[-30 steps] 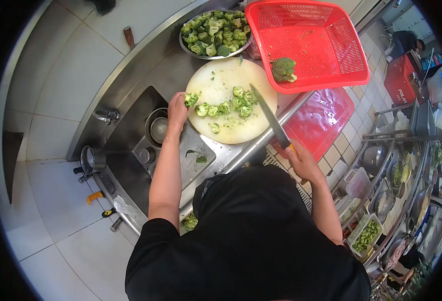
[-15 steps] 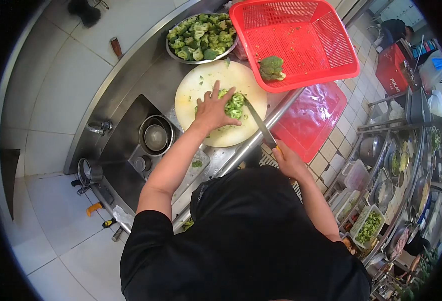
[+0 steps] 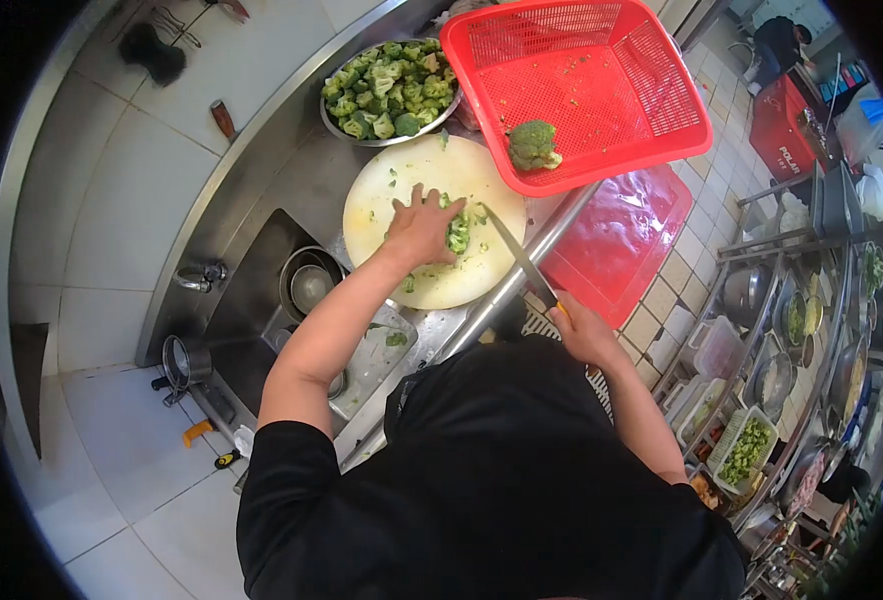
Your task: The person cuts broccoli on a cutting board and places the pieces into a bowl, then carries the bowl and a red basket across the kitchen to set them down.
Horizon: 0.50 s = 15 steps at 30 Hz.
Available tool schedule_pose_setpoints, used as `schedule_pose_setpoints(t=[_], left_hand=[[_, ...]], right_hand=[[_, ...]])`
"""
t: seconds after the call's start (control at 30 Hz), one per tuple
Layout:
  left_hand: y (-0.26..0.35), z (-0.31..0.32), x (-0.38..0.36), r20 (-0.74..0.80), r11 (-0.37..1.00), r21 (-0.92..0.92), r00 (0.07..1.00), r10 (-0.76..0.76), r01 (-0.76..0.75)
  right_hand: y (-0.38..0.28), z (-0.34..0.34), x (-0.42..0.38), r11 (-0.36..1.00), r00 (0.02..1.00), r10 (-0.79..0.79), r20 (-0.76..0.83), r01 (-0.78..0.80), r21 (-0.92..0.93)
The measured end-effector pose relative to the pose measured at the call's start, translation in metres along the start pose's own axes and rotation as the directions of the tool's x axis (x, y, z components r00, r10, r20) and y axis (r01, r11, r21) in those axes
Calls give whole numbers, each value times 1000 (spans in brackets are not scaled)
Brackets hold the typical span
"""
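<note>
Apparently, a gathering step: cut broccoli florets (image 3: 458, 235) lie under a palm at the centre of the frame.
The left hand (image 3: 423, 232) spreads its fingers over them on the round board (image 3: 413, 165); the right hand (image 3: 583, 333), right of centre, is wrapped around the handle of a knife (image 3: 516, 250), its tip beside the florets. The next move seems to call for keeping the pieces bunched and fingers clear of the blade.

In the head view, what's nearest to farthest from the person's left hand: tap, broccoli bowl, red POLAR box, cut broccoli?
1. Cut broccoli, under and beside the left hand
2. Broccoli bowl, past the board
3. Tap, off to the left
4. Red POLAR box, far right
</note>
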<state>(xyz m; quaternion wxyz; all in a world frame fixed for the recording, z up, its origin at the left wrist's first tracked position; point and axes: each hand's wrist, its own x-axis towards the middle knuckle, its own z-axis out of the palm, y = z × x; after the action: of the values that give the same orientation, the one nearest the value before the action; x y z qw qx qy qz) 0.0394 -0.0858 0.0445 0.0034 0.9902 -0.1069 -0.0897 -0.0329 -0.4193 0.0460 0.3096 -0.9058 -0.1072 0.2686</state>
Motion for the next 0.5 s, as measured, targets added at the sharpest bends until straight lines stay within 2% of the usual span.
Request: schedule_pose_setpoints(t=[0.03, 0.13, 0.17, 0.23, 0.37, 0.5], left_hand=[[5, 0, 2, -3, 1000, -1, 1000, -7, 7], [6, -2, 16, 178, 993, -118, 984, -9, 31], [2, -2, 18, 172, 993, -113, 985, -18, 37], [-7, -3, 18, 188, 975, -215, 982, -5, 46], [-11, -3, 16, 154, 981, -192, 988, -1, 31], [-17, -14, 28, 262, 970, -242, 964, 32, 33]], right_hand=[[-3, 0, 0, 999, 999, -32, 17, 32, 2], [-1, 2, 5, 996, 996, -91, 25, 91, -1], [3, 4, 7, 995, 995, -102, 17, 102, -1], [6, 2, 11, 995, 994, -103, 31, 102, 21], [10, -3, 14, 995, 993, -104, 60, 103, 13], [12, -10, 20, 995, 990, -103, 99, 101, 28]])
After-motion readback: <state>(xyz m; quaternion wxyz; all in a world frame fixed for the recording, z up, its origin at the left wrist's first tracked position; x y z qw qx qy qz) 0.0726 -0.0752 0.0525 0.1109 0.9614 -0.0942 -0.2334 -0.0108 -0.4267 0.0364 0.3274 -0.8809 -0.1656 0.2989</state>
